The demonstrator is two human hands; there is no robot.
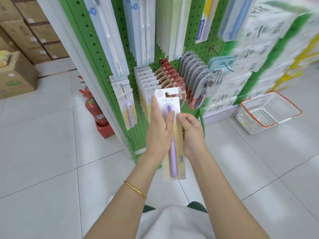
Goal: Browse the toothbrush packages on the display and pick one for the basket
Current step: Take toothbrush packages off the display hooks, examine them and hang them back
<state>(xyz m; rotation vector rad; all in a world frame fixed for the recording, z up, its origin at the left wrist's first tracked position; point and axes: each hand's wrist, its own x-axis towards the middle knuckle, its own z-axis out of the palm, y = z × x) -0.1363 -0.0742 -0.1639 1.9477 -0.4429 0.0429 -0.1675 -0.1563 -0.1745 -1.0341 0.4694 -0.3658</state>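
Note:
A carded purple toothbrush package (173, 157) is held upright in front of the green pegboard display (138, 131). My left hand (159, 128) grips its left side, thumb across the card's front. My right hand (190, 131) pinches its right edge near the brush head. More toothbrush packages hang on the pegs: white-carded ones (126, 109), red ones (170, 75) and grey ones (195, 73). A white mesh basket (269, 112) with an orange rim stands on the floor to the right.
A red fire extinguisher (94, 107) stands on the floor left of the display. Cardboard boxes (17, 78) are stacked at the far left. Shelves of wrapped goods (259, 57) rise on the right. The floor is pale tile.

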